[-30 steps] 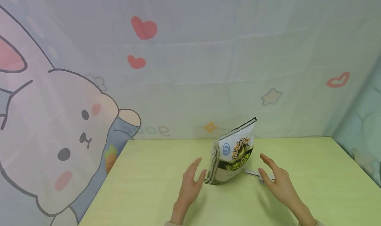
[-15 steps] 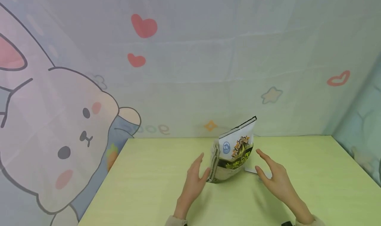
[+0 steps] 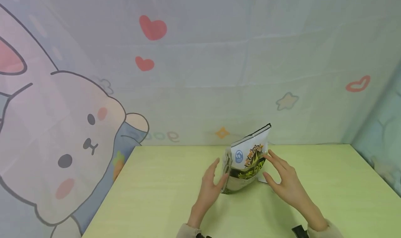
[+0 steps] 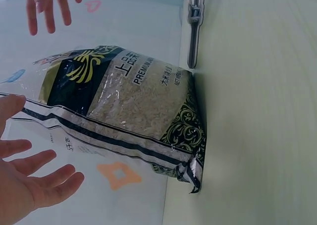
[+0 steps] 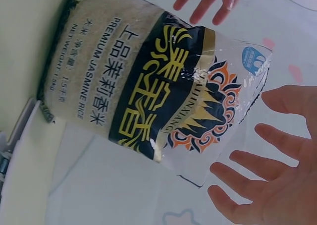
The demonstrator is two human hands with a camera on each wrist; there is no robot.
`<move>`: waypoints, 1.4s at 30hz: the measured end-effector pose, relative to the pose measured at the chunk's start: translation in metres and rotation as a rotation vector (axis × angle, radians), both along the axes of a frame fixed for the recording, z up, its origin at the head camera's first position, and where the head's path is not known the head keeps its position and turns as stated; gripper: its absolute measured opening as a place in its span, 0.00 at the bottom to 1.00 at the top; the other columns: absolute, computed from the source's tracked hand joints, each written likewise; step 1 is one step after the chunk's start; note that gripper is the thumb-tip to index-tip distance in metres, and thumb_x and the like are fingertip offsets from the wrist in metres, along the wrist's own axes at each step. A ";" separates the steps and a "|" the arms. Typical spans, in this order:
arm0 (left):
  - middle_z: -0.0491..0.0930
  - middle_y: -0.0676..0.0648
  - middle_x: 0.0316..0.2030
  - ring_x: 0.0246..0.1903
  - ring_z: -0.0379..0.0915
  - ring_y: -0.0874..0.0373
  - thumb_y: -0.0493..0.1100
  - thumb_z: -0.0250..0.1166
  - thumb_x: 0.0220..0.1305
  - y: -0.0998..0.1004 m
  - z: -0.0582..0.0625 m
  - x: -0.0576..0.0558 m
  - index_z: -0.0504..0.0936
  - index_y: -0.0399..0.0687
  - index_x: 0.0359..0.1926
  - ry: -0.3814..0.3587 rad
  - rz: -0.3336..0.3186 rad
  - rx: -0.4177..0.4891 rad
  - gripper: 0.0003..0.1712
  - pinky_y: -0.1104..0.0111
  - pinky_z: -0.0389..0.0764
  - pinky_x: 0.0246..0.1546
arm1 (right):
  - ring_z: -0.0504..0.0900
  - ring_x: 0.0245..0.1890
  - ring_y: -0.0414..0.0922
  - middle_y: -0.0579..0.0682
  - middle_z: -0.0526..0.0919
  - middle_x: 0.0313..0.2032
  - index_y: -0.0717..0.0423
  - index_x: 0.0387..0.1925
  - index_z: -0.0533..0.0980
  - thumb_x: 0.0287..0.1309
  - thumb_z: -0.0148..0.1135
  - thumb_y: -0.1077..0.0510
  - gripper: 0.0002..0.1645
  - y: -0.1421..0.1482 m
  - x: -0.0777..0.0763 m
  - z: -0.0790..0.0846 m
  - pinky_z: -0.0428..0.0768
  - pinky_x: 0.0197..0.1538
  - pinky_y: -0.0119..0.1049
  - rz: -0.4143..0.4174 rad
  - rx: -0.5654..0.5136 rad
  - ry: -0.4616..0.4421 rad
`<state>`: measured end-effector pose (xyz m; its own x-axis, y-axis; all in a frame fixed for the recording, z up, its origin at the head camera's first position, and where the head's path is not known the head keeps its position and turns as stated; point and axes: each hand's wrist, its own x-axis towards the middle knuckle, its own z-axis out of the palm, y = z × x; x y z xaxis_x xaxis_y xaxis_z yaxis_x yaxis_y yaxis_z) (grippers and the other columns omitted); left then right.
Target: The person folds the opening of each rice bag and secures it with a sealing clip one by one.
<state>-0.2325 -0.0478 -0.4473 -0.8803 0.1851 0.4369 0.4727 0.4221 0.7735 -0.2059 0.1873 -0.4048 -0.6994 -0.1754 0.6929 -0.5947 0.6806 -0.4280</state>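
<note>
A bag of jasmine rice [image 3: 247,161] stands upright on the pale green table [image 3: 156,199]; its top half is clear and white with an orange and black print. In the left wrist view the bag [image 4: 133,106] shows its grain-filled lower part, and in the right wrist view the bag [image 5: 138,86] shows its label. My left hand [image 3: 211,184] is open just left of the bag's base, thumb near its edge. My right hand [image 3: 283,177] is open at the bag's right side, fingertips by its printed face. Whether either hand touches the bag cannot be told.
A white and grey clip-like bar [image 3: 264,179] lies on the table just behind the bag's right side, and the bar [image 4: 194,27] also shows in the left wrist view. A cloth backdrop [image 3: 194,74] with a rabbit and hearts hangs behind the table.
Both hands have moved inward and forward towards the bag from either side. The bag has stayed in place.
</note>
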 end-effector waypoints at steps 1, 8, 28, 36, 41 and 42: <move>0.61 0.41 0.63 0.60 0.59 0.45 0.52 0.53 0.63 0.001 0.000 0.000 0.56 0.41 0.64 0.001 -0.005 0.006 0.34 0.53 0.68 0.54 | 0.69 0.54 0.62 0.65 0.69 0.56 0.60 0.55 0.68 0.42 0.64 0.69 0.33 -0.001 -0.001 0.002 0.66 0.48 0.61 0.003 -0.001 0.003; 0.62 0.41 0.62 0.59 0.60 0.44 0.52 0.53 0.63 0.005 -0.003 -0.005 0.57 0.42 0.64 0.002 -0.041 0.048 0.33 0.49 0.68 0.52 | 0.70 0.51 0.55 0.60 0.73 0.52 0.60 0.53 0.70 0.37 0.66 0.71 0.34 -0.007 -0.009 0.012 0.68 0.51 0.44 0.037 0.021 0.098; 0.72 0.43 0.52 0.50 0.68 0.48 0.45 0.57 0.61 0.015 -0.001 -0.012 0.67 0.43 0.57 0.141 0.032 0.068 0.24 0.65 0.72 0.44 | 0.69 0.51 0.56 0.61 0.72 0.51 0.60 0.50 0.72 0.39 0.68 0.68 0.30 -0.022 -0.024 0.033 0.70 0.48 0.53 0.084 0.031 0.107; 0.71 0.42 0.52 0.51 0.68 0.45 0.44 0.57 0.61 0.017 -0.001 -0.014 0.67 0.41 0.56 0.139 0.048 0.103 0.24 0.58 0.74 0.43 | 0.71 0.49 0.53 0.59 0.75 0.49 0.62 0.50 0.72 0.37 0.69 0.68 0.31 -0.027 -0.033 0.034 0.70 0.50 0.47 0.110 0.064 0.149; 0.72 0.43 0.53 0.51 0.68 0.45 0.43 0.57 0.60 0.018 -0.002 -0.018 0.68 0.42 0.56 0.117 0.052 0.142 0.23 0.61 0.73 0.43 | 0.71 0.49 0.54 0.59 0.75 0.49 0.60 0.50 0.72 0.39 0.69 0.66 0.31 -0.030 -0.038 0.033 0.70 0.49 0.52 0.096 0.105 0.158; 0.72 0.43 0.53 0.51 0.68 0.45 0.43 0.57 0.60 0.018 -0.002 -0.019 0.68 0.43 0.56 0.114 0.052 0.149 0.23 0.60 0.73 0.43 | 0.71 0.49 0.54 0.58 0.75 0.49 0.60 0.50 0.72 0.39 0.69 0.66 0.31 -0.030 -0.038 0.032 0.70 0.48 0.53 0.088 0.116 0.162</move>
<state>-0.2516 -0.0294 -0.4496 -0.8302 0.0665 0.5535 0.5414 0.3328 0.7721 -0.2442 0.1568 -0.3723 -0.5589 -0.3165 0.7665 -0.7089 0.6620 -0.2435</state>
